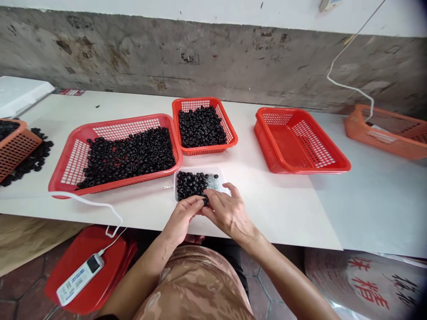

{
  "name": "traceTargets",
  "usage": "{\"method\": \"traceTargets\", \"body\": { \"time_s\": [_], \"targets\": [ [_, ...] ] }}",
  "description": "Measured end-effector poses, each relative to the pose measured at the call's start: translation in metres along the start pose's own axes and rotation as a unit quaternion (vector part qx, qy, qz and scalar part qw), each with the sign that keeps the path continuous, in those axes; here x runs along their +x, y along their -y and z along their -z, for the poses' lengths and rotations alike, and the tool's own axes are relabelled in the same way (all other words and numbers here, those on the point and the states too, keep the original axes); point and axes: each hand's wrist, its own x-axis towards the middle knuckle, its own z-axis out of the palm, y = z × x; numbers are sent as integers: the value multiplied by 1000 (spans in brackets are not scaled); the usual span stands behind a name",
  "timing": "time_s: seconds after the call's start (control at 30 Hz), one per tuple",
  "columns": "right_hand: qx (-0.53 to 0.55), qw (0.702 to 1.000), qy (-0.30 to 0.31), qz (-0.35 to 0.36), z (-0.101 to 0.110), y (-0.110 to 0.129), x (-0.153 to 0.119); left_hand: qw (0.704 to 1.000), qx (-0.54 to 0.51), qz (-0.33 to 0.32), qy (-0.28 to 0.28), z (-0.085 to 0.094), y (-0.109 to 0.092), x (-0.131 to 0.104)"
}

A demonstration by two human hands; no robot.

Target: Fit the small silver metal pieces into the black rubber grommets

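Near the table's front edge, my left hand point(184, 216) pinches a small black round part point(205, 201) between thumb and fingers. My right hand point(228, 211) closes on the same part from the right, its fingertips touching it. Just behind both hands, a shallow white tray point(218, 170) holds black parts point(191, 184) on its left and small silvery pieces point(212, 182) on its right. My fingers cover the tray's front right portion.
Red baskets of black parts stand left point(63, 166) and behind the tray point(209, 151). At right are an empty red basket point(300, 168) and an orange basket point(383, 140). A white cable point(86, 200) crosses the left table edge to a power strip point(80, 278) on a red stool.
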Motion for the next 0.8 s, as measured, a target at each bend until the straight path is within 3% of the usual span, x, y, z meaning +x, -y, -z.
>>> {"method": "traceTargets", "body": {
  "time_s": [0.53, 0.67, 0.8],
  "targets": [
    [-42, 996, 17, 79, -3, -5, -4, 992, 5, -60, -108, -22, 3, -2],
    [11, 997, 20, 77, -7, -10, -5, 993, 18, -43, -106, -22, 2, -4],
    [73, 996, 11, 42, -7, -11, -7, 998, 7, -14, -61, -16, 2, -5]
  ]
}}
